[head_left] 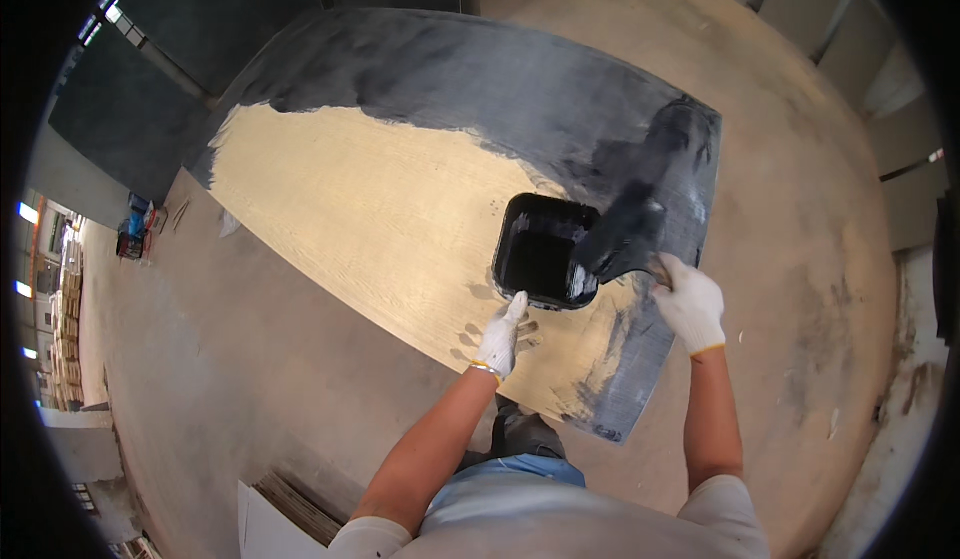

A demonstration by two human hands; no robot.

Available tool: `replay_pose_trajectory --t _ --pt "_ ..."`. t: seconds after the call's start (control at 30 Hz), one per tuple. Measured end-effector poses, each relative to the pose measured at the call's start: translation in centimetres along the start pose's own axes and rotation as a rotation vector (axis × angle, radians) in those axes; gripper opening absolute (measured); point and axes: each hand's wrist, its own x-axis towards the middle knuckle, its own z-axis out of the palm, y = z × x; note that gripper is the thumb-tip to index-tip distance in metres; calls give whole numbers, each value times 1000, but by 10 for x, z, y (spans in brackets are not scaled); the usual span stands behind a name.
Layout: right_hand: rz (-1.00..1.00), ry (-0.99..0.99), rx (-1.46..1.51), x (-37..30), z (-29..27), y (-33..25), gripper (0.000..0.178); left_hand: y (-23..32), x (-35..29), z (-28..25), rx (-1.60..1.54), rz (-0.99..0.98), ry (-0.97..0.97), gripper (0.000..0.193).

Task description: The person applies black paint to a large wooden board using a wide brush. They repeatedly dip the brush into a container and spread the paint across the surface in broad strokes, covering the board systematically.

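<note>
My left hand point(499, 339), in a white knit glove smudged with dark paint, grips the near rim of a black square paint tray point(505, 244), thumb on the edge. Dark liquid paint lies in the tray. Also gloved, my right hand point(690, 304) is closed round the handle of a wide paint brush point(620, 244), blurred and coated black, at the tray's right side. Under the tray is a large board point(350, 199), bare pale yellow at the left and middle. Wet dark paint point(660, 149) covers its far and right parts.
Dark panels point(130, 109) lean upright at the far left. Small containers point(135, 227) stand on the concrete floor point(270, 359) left of the board. Stacked sheets point(295, 504) are at the lower left, and grey panels point(810, 4) line the right wall.
</note>
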Motion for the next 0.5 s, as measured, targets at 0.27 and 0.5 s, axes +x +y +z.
replay_pose_trajectory --t 0.27,0.5 --pt "-350 -424 -661 103 103 -129 22 1 46 -27 -163 51 48 64" --pt "-138 -674 -601 132 182 -189 28 80 35 -86 -281 66 -136 41"
